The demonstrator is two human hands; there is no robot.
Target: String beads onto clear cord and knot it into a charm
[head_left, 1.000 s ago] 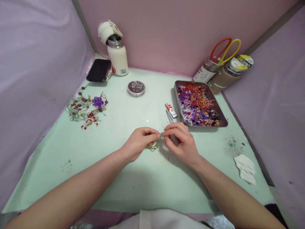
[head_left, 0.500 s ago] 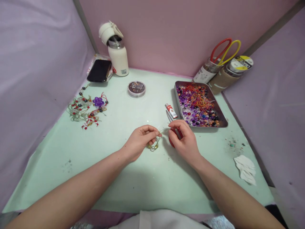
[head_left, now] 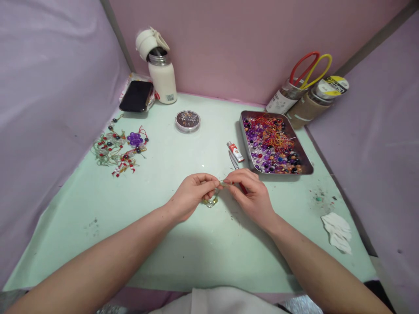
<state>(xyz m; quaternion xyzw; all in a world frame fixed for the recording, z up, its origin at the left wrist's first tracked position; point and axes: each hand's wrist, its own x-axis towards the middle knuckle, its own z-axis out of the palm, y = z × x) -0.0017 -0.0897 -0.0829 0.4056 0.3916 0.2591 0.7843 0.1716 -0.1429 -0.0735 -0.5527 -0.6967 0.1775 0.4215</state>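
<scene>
My left hand (head_left: 196, 194) pinches the cord of a small beaded loop (head_left: 210, 202), whose yellow-green and clear beads hang below its fingertips. My right hand (head_left: 251, 192) is closed with thumb and forefinger together on the thin cord ends (head_left: 225, 183), close beside the left fingertips. Under the right hand lie scissors (head_left: 233, 160) with red handles, mostly hidden by the fingers. A small red and white tube (head_left: 235, 152) rests just behind them.
A metal tray (head_left: 303, 171) of beads and cords sits at the right, jars (head_left: 307, 104) behind it. Beaded strings (head_left: 111, 148) lie left. A round tin (head_left: 187, 121), phone (head_left: 136, 97), open white bottle (head_left: 163, 83) and crumpled tissue (head_left: 337, 232) are around.
My right hand has moved left to the left fingertips, and its thumb and forefinger have closed on the cord ends. My left hand has hardly moved.
</scene>
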